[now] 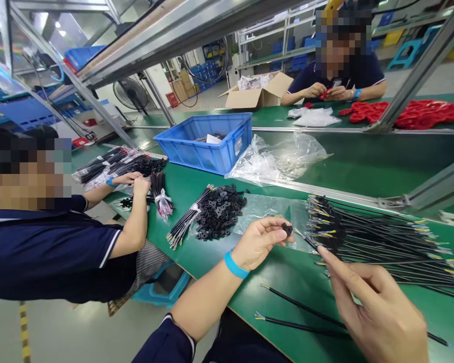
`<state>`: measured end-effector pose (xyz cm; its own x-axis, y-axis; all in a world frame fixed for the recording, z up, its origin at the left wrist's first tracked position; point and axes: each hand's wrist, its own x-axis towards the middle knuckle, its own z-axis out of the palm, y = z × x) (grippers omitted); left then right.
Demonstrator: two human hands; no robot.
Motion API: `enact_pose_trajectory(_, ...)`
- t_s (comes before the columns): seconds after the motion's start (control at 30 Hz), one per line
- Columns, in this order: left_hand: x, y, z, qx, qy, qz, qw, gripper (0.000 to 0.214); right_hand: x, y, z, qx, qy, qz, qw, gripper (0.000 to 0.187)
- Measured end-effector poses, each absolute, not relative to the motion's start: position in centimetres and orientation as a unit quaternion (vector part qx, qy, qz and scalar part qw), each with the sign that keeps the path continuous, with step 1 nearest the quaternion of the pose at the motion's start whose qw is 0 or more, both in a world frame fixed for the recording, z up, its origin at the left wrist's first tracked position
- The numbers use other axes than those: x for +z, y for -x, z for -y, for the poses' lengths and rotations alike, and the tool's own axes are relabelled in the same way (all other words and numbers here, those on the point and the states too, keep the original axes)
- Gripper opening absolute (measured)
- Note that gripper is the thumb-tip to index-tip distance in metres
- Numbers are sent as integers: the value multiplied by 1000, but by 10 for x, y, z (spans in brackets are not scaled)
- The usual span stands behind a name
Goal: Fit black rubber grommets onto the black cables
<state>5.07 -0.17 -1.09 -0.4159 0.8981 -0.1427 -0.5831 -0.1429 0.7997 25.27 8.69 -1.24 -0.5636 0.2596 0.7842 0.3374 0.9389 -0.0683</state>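
Note:
My left hand (259, 241), with a blue wristband, pinches a small black rubber part (286, 229) between thumb and fingers above the green table (287, 277). My right hand (378, 307) is just right of it, its fingers closed on a thin black cable (304, 238) whose stripped end points at the black part. A large pile of black cables with coloured wire ends (378, 237) lies right of the hands. A heap of small black rubber parts (221, 209) lies to the left on clear plastic.
Two loose black cables (298, 307) lie near the table's front edge. A tied cable bundle (185, 222), a blue crate (208, 141) and clear bags (280, 156) lie further back. One person sits at my left handling cable bundles; another across the table works with red parts (419, 112).

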Motion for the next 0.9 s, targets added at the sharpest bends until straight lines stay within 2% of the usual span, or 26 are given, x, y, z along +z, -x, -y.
enact_pose_trajectory(0.2,-10,-49,4,736,-171,-430,495,50,-12,-251,-86,-55,154,896,412,68)
enact_pose_trajectory(0.33,-13,-48,5,729,-175,-446,489,46,-12,-251,-84,-31,151,897,414,41)
enact_pose_trajectory(0.4,-15,-47,7,731,-174,-449,483,46,-12,-251,-82,-23,144,900,411,34)
enact_pose_trajectory(0.63,-16,-46,8,722,-177,-494,452,47,-9,-255,-83,-28,116,917,381,42)
enact_pose_trajectory(0.77,-15,-42,9,683,-196,-550,438,46,-6,-256,-88,-25,80,914,397,53)
enact_pose_trajectory(0.9,-10,-41,13,622,-262,-593,439,38,-4,-250,-90,27,90,900,425,46)
